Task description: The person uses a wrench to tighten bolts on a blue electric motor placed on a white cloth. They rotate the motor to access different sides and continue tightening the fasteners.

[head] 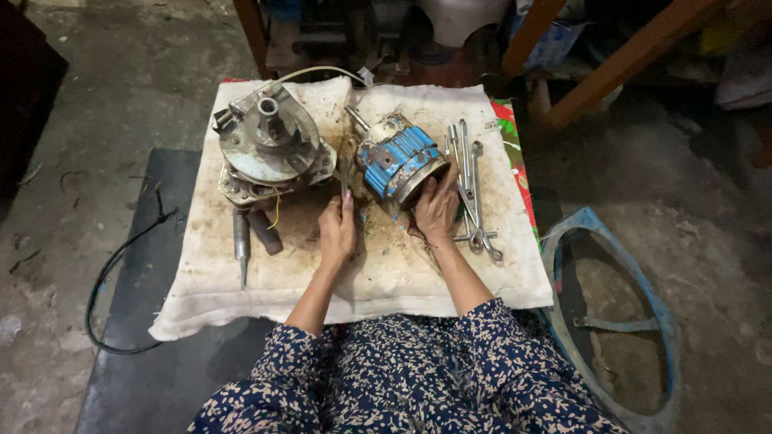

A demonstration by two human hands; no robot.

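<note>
Stained white cloth (241, 297), blue motor (400, 161) lying shaft up-left, right hand (437, 210) steadying it

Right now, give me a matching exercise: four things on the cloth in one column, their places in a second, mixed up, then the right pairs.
Things:
1. blue motor body
2. grey end housing
3. spanners
4. punch

Places:
A. near left side of the cloth, below the housing
B. far left, cable attached
C. right side, beside the right hand
D. centre, right hand against its open end

Pairs: 1-D, 2-B, 3-C, 4-A
</note>
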